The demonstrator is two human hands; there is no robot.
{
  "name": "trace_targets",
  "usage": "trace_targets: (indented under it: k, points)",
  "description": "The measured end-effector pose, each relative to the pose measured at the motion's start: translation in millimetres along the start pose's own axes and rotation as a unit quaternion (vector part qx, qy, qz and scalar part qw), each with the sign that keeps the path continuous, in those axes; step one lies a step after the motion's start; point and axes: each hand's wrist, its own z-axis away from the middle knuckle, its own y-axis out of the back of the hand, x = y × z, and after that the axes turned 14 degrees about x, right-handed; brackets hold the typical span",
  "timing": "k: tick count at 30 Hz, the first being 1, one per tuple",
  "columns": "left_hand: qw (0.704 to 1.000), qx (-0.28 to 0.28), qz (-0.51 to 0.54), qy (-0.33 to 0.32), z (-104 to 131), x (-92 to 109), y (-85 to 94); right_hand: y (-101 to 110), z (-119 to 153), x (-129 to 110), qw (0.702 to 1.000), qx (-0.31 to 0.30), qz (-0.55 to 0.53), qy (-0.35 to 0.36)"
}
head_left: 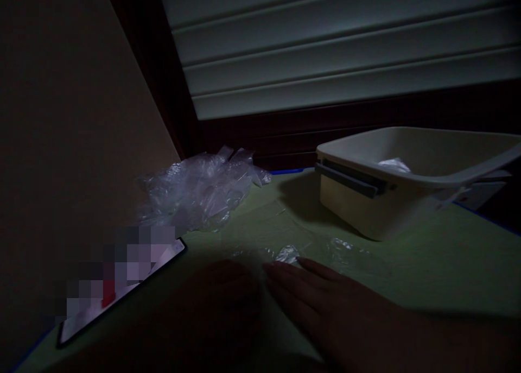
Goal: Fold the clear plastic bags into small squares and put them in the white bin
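A clear plastic bag or film (342, 248) lies flat on the green tabletop (459, 264), faint in the dim light. My right hand (321, 302) rests on its near part, palm down with the fingers stretched out, a crinkled shiny patch at the fingertips. Just to its left is my left hand (223, 302), dark and blurred, at the near edge of the film; how its fingers are held cannot be made out. Behind my left hand, a heap of crumpled clear plastic bags (199, 188) lies at the back left of the table.
A cream bin (358, 210) with a grey handle stands at the back right, some clear plastic inside. A lit, partly pixelated screen with a black edge (163, 261) lies at the left. Behind are a slatted white shutter (325, 42) in a dark frame and a wall.
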Motion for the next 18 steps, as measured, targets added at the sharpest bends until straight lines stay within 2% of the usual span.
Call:
trace_targets:
  k: [3,7,10,15,18]
  points:
    - [0.997,0.058,0.044,0.027,0,1,0.4,-3,3,0,0.999,0.001,0.005,-0.039]
    - [0.995,0.060,0.067,0.039,-5,2,3.6,9,0,-4,0.992,-0.018,0.065,-0.104]
    - [0.995,0.083,0.052,0.023,-11,3,6.9,14,-3,-3,0.988,0.012,0.112,-0.108]
    - [0.993,0.108,0.037,0.023,-12,4,7.5,9,-5,9,0.971,0.083,0.209,-0.078]
    - [0.996,0.079,0.041,0.032,-6,4,3.9,9,-7,14,0.966,0.066,0.235,-0.091]
